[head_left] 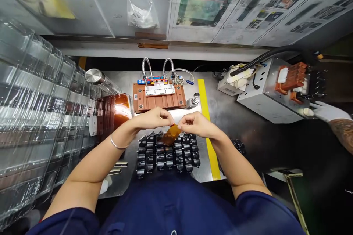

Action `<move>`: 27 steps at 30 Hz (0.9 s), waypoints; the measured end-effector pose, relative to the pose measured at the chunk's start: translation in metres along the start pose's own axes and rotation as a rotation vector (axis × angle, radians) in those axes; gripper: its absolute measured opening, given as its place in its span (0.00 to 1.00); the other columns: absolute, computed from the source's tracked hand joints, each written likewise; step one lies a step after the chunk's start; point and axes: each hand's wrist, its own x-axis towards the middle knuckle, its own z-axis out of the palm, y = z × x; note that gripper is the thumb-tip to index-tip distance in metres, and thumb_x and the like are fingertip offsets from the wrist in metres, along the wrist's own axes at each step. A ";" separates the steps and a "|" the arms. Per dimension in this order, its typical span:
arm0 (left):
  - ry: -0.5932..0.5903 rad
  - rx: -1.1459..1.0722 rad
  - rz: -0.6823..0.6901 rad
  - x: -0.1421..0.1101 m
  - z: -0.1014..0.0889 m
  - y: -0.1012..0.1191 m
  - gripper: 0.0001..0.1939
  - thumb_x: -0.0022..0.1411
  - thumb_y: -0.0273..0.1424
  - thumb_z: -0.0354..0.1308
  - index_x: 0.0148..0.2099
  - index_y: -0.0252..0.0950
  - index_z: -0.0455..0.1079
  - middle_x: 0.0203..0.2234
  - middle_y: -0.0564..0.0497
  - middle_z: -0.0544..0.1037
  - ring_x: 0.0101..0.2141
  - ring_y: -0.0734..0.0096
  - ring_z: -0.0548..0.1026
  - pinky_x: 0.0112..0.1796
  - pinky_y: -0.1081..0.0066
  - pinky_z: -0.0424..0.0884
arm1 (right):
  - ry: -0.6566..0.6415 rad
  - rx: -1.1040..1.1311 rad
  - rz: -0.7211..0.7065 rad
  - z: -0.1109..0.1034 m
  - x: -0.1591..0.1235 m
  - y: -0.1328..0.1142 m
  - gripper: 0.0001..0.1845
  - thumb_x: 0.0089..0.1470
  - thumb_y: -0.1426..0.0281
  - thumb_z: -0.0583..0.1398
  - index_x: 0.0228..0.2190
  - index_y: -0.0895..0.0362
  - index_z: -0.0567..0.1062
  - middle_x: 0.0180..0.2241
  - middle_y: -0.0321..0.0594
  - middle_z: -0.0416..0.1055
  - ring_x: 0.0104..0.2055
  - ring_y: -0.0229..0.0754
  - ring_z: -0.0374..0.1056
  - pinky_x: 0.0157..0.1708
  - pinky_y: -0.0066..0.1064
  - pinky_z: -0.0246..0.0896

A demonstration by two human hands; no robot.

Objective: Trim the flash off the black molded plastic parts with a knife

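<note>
I see left hand and right hand pinching amber film, its top edge hidden by the fingers. Black parts lie below the film on the steel tabletop.

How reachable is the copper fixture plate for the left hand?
Probably easily: the left hand sits by the near edge of the copper fixture plate, nothing between, though it pinches an amber film with the right hand.
</note>
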 end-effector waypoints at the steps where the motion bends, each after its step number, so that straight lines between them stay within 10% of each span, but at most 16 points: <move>1: 0.022 0.052 0.008 -0.004 0.002 0.003 0.10 0.52 0.33 0.56 0.32 0.33 0.74 0.26 0.52 0.76 0.28 0.74 0.71 0.32 0.73 0.65 | -0.003 -0.001 -0.002 0.002 -0.001 -0.002 0.07 0.42 0.69 0.62 0.20 0.61 0.73 0.16 0.30 0.64 0.19 0.30 0.55 0.21 0.24 0.51; 27: 0.402 1.095 -0.091 -0.052 0.051 0.023 0.12 0.57 0.28 0.48 0.33 0.33 0.73 0.33 0.42 0.77 0.38 0.57 0.74 0.32 0.67 0.65 | -0.003 -0.045 -0.025 0.024 -0.029 -0.017 0.03 0.36 0.76 0.57 0.17 0.61 0.72 0.15 0.29 0.63 0.19 0.28 0.55 0.19 0.21 0.48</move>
